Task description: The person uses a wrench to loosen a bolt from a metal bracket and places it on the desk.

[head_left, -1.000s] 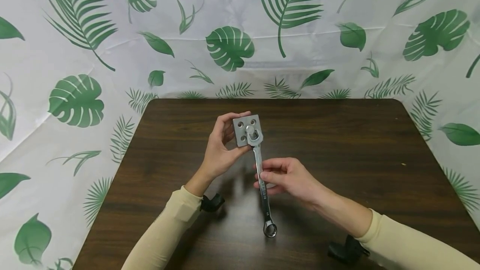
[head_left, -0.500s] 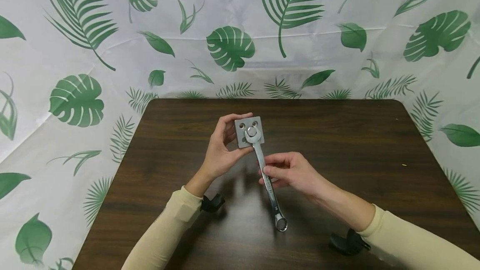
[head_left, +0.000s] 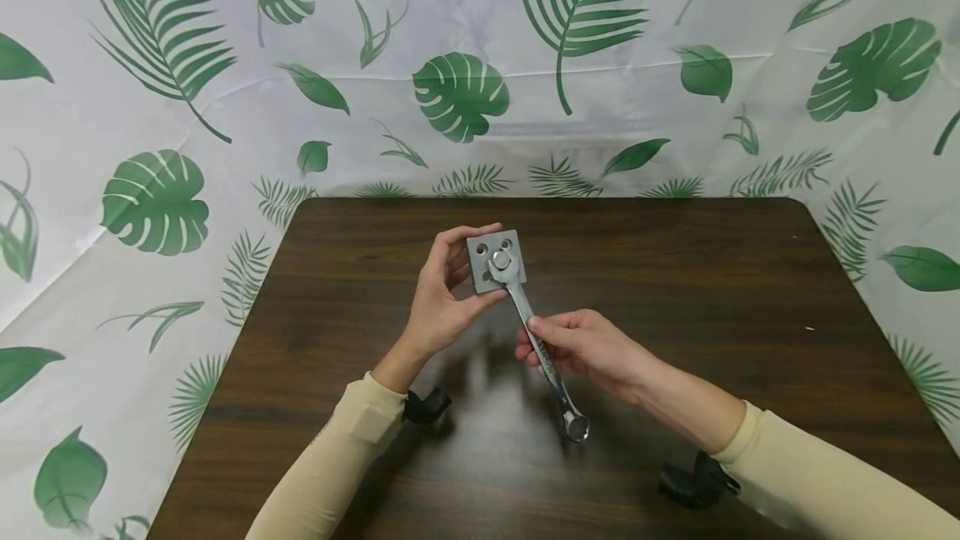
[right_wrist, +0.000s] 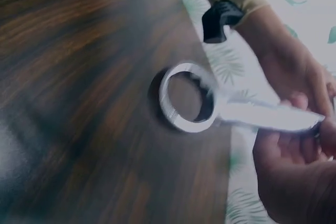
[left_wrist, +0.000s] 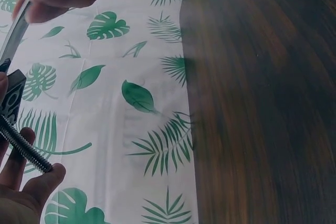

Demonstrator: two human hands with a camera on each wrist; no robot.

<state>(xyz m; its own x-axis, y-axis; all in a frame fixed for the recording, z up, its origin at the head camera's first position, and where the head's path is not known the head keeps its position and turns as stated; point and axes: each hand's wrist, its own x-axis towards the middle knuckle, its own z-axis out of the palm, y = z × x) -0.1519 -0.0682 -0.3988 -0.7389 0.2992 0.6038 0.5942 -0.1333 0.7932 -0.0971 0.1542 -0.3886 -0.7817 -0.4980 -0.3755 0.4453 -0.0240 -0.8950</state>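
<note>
In the head view my left hand (head_left: 438, 307) holds a square grey metal plate (head_left: 517, 262) with several holes, thumb at its lower edge and fingers along the top and far side. A bolt head (head_left: 502, 260) stands out from its face. The threaded shank (left_wrist: 29, 150) shows behind the plate in the left wrist view, close to fingertips. Around the bolt head sits the open end of a combination wrench (head_left: 552, 375). My right hand (head_left: 592, 350) pinches the wrench's shaft mid-length. Its ring end (right_wrist: 189, 98) points down to the right, free of the hand.
Beneath the hands is a dark wood-grain table (head_left: 675, 273). A white cloth with green leaves (head_left: 480, 157) hangs behind and beside it. Black mounts (head_left: 426, 407) are strapped at both wrists. A tiny yellowish speck (head_left: 809, 328) lies at the table's right.
The wrench's ring end has swung rightward and slightly up, turning about the bolt head. My right hand has shifted slightly right with the shaft. The left hand and plate barely move.
</note>
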